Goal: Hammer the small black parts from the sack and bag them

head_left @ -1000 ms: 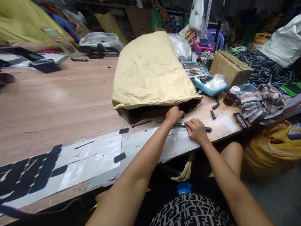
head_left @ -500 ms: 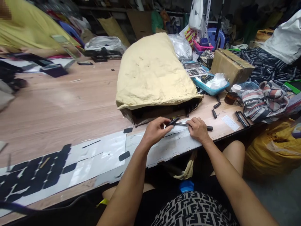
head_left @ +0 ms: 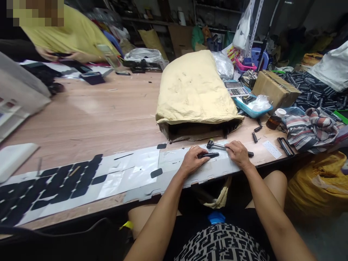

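Left hand [head_left: 193, 159] holds black part [head_left: 214, 155], right hand [head_left: 238, 153] grips what looks like a hammer [head_left: 219, 146]: keep part flat, left grip well back.

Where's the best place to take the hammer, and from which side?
Probably by its dark handle end, coming from the right. The hammer lies with its head to the left, and that end juts out to the right past the right grip, which covers the stretch nearer the head.
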### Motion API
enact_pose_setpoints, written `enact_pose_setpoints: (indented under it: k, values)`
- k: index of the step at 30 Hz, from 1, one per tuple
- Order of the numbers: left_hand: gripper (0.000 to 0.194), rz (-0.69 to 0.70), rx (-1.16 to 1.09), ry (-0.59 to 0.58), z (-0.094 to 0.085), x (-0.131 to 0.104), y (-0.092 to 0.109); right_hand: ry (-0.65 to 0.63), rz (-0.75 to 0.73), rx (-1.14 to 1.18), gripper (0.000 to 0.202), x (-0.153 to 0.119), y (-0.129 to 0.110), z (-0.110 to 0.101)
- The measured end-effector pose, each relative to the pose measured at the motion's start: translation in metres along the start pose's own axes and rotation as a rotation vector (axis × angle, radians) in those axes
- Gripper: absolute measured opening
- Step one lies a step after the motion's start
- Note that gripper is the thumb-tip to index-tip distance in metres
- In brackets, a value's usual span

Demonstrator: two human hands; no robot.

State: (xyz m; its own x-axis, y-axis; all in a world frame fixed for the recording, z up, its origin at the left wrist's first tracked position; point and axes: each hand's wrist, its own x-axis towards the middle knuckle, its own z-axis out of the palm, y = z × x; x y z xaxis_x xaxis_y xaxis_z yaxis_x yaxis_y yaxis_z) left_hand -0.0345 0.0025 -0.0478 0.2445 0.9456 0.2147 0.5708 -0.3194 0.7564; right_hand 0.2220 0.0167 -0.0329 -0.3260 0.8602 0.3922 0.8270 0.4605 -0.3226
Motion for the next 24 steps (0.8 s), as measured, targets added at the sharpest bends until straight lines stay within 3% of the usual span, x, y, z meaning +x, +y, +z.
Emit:
enact_pose_setpoints:
  k: [9,15,24]
  values:
    - [0.016,0.007,-0.032,0.031,0.0,0.002,0.0,0.017,-0.082,0.305,0.024,-0.014,-0.005,-0.042]
    - [0.015,0.0,-0.018,0.025,0.0,0.002,0.0,-0.047,-0.069,0.32,0.022,-0.025,-0.006,-0.038]
    - [0.01,-0.024,0.007,0.007,-0.002,0.003,0.004,-0.082,-0.093,0.375,0.023,-0.018,-0.017,-0.032]
